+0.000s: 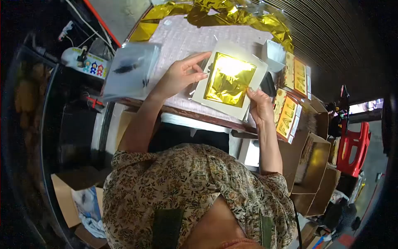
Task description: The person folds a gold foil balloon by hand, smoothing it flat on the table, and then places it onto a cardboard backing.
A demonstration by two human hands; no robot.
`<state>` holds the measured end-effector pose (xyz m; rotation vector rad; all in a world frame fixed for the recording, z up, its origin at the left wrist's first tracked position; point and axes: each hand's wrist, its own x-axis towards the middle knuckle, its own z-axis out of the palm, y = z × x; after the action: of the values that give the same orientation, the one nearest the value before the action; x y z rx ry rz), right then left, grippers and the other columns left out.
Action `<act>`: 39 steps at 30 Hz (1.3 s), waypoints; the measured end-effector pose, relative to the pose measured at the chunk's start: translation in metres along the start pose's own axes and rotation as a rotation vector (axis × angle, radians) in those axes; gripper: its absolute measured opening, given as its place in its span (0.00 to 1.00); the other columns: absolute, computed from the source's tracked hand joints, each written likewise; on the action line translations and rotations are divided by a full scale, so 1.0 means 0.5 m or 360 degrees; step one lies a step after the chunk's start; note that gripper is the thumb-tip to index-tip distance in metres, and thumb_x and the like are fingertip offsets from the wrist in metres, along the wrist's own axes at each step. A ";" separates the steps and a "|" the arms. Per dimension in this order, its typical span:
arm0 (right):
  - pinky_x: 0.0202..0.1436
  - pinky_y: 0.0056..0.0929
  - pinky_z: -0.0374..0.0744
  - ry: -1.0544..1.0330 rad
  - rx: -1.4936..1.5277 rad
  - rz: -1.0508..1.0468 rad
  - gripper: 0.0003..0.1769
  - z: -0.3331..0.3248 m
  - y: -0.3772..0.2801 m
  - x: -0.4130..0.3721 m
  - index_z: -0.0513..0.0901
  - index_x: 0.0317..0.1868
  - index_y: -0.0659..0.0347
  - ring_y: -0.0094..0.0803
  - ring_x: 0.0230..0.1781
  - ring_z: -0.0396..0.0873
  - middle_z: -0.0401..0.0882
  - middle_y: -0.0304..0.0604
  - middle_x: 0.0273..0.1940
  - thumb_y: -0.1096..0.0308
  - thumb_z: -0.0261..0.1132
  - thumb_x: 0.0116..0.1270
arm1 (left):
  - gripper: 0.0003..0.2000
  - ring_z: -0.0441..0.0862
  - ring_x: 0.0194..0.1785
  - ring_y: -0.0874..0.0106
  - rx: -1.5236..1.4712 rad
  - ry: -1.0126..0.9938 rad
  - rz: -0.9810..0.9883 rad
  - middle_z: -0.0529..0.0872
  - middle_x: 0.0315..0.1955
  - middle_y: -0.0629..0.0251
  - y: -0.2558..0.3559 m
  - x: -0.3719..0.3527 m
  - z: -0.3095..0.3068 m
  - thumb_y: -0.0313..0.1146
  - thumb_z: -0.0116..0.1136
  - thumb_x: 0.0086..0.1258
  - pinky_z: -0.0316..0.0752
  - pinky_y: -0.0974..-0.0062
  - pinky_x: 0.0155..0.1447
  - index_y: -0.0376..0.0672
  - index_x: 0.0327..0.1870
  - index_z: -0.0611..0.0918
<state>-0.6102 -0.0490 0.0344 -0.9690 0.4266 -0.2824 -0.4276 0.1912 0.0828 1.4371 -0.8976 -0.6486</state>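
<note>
A white card [199, 92] with a shiny, creased gold foil square [227, 86] on its face is tilted up over the table. My right hand [261, 107] grips the card's lower right edge, thumb on the front and the other fingers behind it. At the card's left edge, my left hand [182, 74] has thumb and index finger stretched apart, their tips right at the border. Beside my left forearm lies a stack of clear plastic bags [132, 68]. An open white box [273, 54] stands just beyond the card's right corner.
Crumpled gold foil [232, 15] lines the far side of the pale-covered table [182, 37]. Printed boxes marked FALL [287, 118] stand along the right edge. Brown cartons [311, 166] and a red plastic stool [353, 149] are farther right. A power strip [83, 62] lies at left.
</note>
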 end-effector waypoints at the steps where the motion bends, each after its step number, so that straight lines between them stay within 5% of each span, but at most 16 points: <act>1: 0.58 0.28 0.82 -0.0013 -0.0008 0.0015 0.12 0.000 -0.002 0.000 0.86 0.53 0.70 0.28 0.48 0.86 0.89 0.47 0.50 0.74 0.65 0.73 | 0.32 0.76 0.47 0.82 0.0011 0.0018 -0.0032 0.70 0.75 0.64 0.002 -0.003 0.002 0.23 0.63 0.72 0.75 0.81 0.62 0.38 0.78 0.68; 8: 0.56 0.28 0.83 -0.0059 -0.0022 0.0007 0.10 -0.014 0.007 -0.005 0.87 0.51 0.68 0.28 0.46 0.87 0.89 0.46 0.48 0.76 0.64 0.74 | 0.36 0.78 0.51 0.80 0.0017 -0.0023 0.0124 0.68 0.76 0.63 0.003 -0.015 0.001 0.23 0.59 0.74 0.76 0.80 0.64 0.39 0.82 0.58; 11: 0.55 0.28 0.83 -0.0057 -0.0006 0.0024 0.10 -0.013 0.014 -0.015 0.87 0.51 0.69 0.28 0.46 0.87 0.89 0.47 0.48 0.76 0.64 0.74 | 0.34 0.79 0.55 0.78 -0.0133 -0.0121 -0.0101 0.69 0.74 0.61 -0.007 0.005 -0.023 0.23 0.56 0.77 0.77 0.80 0.64 0.39 0.82 0.57; 13: 0.62 0.27 0.79 -0.0140 -0.0045 0.0007 0.12 -0.008 0.020 -0.023 0.85 0.53 0.69 0.28 0.50 0.85 0.88 0.46 0.51 0.73 0.67 0.73 | 0.32 0.79 0.58 0.78 -0.0159 -0.0037 0.0081 0.73 0.71 0.59 -0.024 0.019 -0.012 0.24 0.55 0.79 0.77 0.79 0.63 0.41 0.81 0.59; 19: 0.53 0.27 0.80 0.0117 -0.0253 0.0050 0.07 -0.020 0.045 -0.044 0.88 0.43 0.67 0.26 0.43 0.85 0.90 0.43 0.42 0.72 0.70 0.70 | 0.31 0.79 0.63 0.78 -0.0235 0.0048 0.0013 0.76 0.68 0.60 -0.061 0.039 -0.005 0.26 0.56 0.79 0.77 0.76 0.64 0.44 0.81 0.61; 21: 0.55 0.31 0.80 0.0184 -0.0240 -0.0044 0.06 -0.005 0.048 -0.057 0.88 0.41 0.66 0.26 0.43 0.85 0.90 0.43 0.41 0.72 0.70 0.69 | 0.29 0.80 0.62 0.76 -0.0670 0.0162 0.0027 0.78 0.67 0.59 -0.070 0.030 0.007 0.29 0.56 0.80 0.77 0.74 0.64 0.40 0.79 0.63; 24: 0.56 0.32 0.81 0.0241 -0.0193 0.0008 0.05 0.005 0.049 -0.059 0.88 0.42 0.66 0.26 0.44 0.85 0.90 0.43 0.42 0.73 0.69 0.69 | 0.21 0.83 0.58 0.73 -0.1169 -0.0186 -0.0338 0.84 0.60 0.58 -0.126 0.009 -0.003 0.32 0.57 0.81 0.79 0.71 0.63 0.35 0.70 0.74; 27: 0.55 0.33 0.82 0.0250 -0.0249 0.0062 0.08 0.012 0.052 -0.057 0.88 0.46 0.67 0.26 0.44 0.85 0.90 0.43 0.44 0.74 0.67 0.70 | 0.19 0.84 0.58 0.73 -0.1237 -0.0369 -0.0382 0.85 0.57 0.61 -0.173 0.006 -0.011 0.35 0.57 0.81 0.80 0.70 0.63 0.35 0.66 0.77; 33: 0.47 0.28 0.85 0.0031 -0.0620 0.0222 0.10 0.038 0.023 -0.078 0.89 0.47 0.68 0.28 0.39 0.88 0.91 0.45 0.42 0.74 0.72 0.68 | 0.11 0.85 0.55 0.75 -0.1470 -0.0139 -0.0465 0.87 0.52 0.66 -0.170 -0.021 -0.014 0.34 0.58 0.80 0.81 0.72 0.60 0.40 0.57 0.82; 34: 0.38 0.24 0.82 0.0006 -0.0663 0.0224 0.08 0.037 0.027 -0.077 0.90 0.44 0.67 0.22 0.32 0.85 0.91 0.44 0.38 0.72 0.75 0.66 | 0.11 0.84 0.55 0.75 -0.1476 -0.0123 -0.0436 0.87 0.52 0.66 -0.169 -0.026 -0.014 0.34 0.58 0.80 0.80 0.73 0.61 0.40 0.57 0.82; 39: 0.48 0.30 0.84 -0.0052 -0.0712 0.0364 0.11 0.041 0.045 -0.077 0.90 0.44 0.68 0.29 0.38 0.87 0.91 0.46 0.40 0.76 0.77 0.62 | 0.14 0.82 0.57 0.76 -0.1278 0.0077 -0.0440 0.86 0.52 0.67 -0.165 -0.030 -0.002 0.35 0.60 0.79 0.75 0.75 0.66 0.38 0.59 0.81</act>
<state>-0.6336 -0.0056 0.0341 -1.3457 0.5790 0.0412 -0.4231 0.1991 -0.0006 0.8386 -0.3186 -1.0309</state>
